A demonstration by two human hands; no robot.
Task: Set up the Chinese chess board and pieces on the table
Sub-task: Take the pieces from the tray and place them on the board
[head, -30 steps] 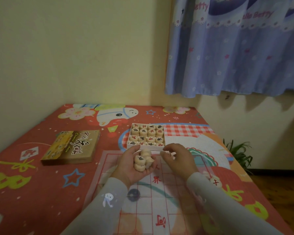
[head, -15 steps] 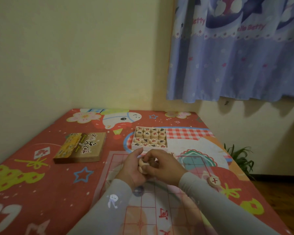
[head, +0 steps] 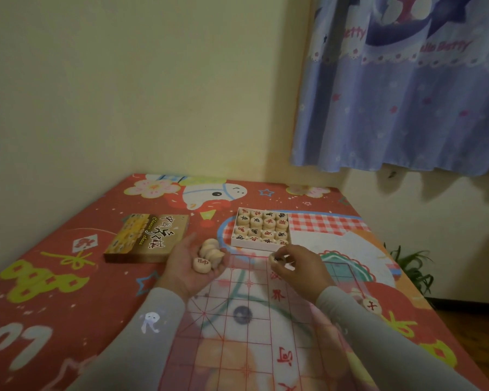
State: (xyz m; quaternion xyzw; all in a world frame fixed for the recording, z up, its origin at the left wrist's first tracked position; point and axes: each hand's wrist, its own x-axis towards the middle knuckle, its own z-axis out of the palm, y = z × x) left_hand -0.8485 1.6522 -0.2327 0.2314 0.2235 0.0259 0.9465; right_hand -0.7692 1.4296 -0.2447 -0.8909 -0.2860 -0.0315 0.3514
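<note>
Chess board sheet [head: 246,328] is lying flat on the red cartoon tablecloth [head: 54,277], translucent, red grid showing. Left hand [head: 192,266] is cupping, palm up, a short stack of wooden pieces [head: 208,253] over the sheet's far left corner. Right hand [head: 299,266], held apart from the left, is pinching a single piece [head: 274,259] just above the sheet's far edge. Open tray of pieces [head: 261,228] is sitting just beyond. Box lid [head: 150,237] is lying to the left. One loose piece [head: 371,304] is resting by the right sleeve.

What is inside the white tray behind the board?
The white tray holds round wooden pieces in rows, faces up with red or black characters. Anything beneath this top layer is covered.
</note>
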